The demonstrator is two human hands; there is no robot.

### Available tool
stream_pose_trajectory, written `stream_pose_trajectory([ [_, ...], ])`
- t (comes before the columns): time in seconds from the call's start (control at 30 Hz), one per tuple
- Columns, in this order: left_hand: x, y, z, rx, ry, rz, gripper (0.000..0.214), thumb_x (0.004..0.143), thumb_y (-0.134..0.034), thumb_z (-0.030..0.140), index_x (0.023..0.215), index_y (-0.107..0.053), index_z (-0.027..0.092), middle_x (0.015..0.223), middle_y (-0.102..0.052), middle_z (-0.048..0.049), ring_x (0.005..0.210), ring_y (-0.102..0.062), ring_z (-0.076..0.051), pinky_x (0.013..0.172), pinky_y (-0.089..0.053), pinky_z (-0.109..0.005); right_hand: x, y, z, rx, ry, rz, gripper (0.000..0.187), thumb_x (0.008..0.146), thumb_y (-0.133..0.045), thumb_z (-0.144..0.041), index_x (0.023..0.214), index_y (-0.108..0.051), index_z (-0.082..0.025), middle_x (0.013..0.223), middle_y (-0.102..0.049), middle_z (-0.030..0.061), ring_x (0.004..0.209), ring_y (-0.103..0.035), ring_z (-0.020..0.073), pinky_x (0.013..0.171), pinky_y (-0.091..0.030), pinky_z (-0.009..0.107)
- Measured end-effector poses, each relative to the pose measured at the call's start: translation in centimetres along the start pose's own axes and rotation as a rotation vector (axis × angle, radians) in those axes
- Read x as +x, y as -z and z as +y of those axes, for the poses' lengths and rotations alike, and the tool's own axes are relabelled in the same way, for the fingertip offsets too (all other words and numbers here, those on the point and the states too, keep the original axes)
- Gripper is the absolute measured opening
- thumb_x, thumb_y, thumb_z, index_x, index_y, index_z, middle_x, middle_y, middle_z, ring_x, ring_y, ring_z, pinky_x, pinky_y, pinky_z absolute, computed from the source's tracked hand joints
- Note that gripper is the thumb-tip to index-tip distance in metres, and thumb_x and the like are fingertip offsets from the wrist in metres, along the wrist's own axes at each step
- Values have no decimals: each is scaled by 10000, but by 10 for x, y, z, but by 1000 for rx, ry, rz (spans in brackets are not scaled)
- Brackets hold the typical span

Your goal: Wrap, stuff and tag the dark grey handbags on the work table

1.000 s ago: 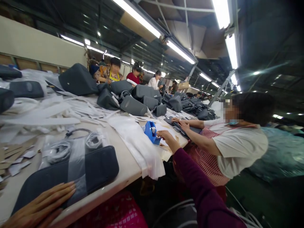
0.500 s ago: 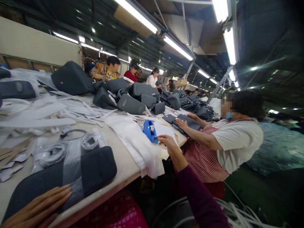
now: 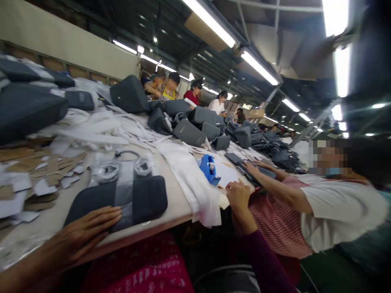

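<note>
My left hand (image 3: 94, 226) lies flat on a dark grey bag (image 3: 149, 199) at the table's front edge, fingers stretched out. A clear plastic band (image 3: 124, 191) crosses the bag's middle. Behind it lie two plastic-wrapped coils (image 3: 142, 167) and a thin dark loop. My right hand (image 3: 240, 197) is closed in a pinch just right of a blue tape dispenser (image 3: 208, 169), close to its cutting end. What the fingertips hold, if anything, is too small to make out. White foam sheeting (image 3: 186, 183) runs between the bag and the dispenser and hangs over the edge.
A co-worker in a striped apron (image 3: 275, 211) stands at right, both hands on a dark flat piece (image 3: 259, 173). Grey bags (image 3: 189, 132) and white strips (image 3: 88, 132) are heaped behind. Cardboard scraps (image 3: 55, 171) lie at left. Other people sit across the table.
The view has swung left, so things sit further right. My right hand has drawn slightly away from the dispenser, fingers still pinched. My left hand stays flat on the bag.
</note>
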State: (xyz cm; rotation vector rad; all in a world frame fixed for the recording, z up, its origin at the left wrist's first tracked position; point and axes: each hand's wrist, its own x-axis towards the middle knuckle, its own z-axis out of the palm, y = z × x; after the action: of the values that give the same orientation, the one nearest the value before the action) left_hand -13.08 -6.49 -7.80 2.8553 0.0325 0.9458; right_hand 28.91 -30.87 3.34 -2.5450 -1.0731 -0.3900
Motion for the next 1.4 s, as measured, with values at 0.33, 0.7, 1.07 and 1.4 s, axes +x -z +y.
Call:
stream_pose_trajectory([
  [0.33, -2, 13, 9, -69, 29, -179, 445, 917, -474, 148, 1361, -488, 168, 1332, -582, -123, 1304, -471, -233, 1100, -417, -443, -19, -10, -257, -166, 1429, -599, 190, 778, -548, -78, 687, -692, -162, 735, -684, 83, 736, -549, 191, 854, -297, 370],
  [0.7, -5, 7, 5, -57, 14, -202, 559, 909, -454, 140, 1456, -354, 201, 1388, -536, -106, 1330, -425, -238, 1122, -370, -438, -25, -82, -315, -105, 1549, -544, 221, 833, -523, -63, 724, -707, -117, 739, -706, 82, 655, -564, 171, 899, -318, 355],
  [1.07, -8, 4, 0, 4, -39, -220, 468, 893, -469, 146, 1359, -490, 179, 1299, -587, -121, 1262, -468, -267, 1070, -403, -459, -32, -91, -321, -44, 1510, -510, 196, 794, -551, -82, 697, -710, -143, 676, -680, 58, 710, -587, 183, 1028, -259, 427],
  [1.4, -2, 7, 5, 4, 7, -237, 425, 915, -488, 153, 1338, -515, 183, 1320, -569, -117, 1270, -452, -258, 1067, -423, -451, -34, -100, -328, 2, 1442, -409, 131, 755, -575, -67, 756, -684, -142, 674, -660, 25, 856, -591, 224, 1108, -218, 460],
])
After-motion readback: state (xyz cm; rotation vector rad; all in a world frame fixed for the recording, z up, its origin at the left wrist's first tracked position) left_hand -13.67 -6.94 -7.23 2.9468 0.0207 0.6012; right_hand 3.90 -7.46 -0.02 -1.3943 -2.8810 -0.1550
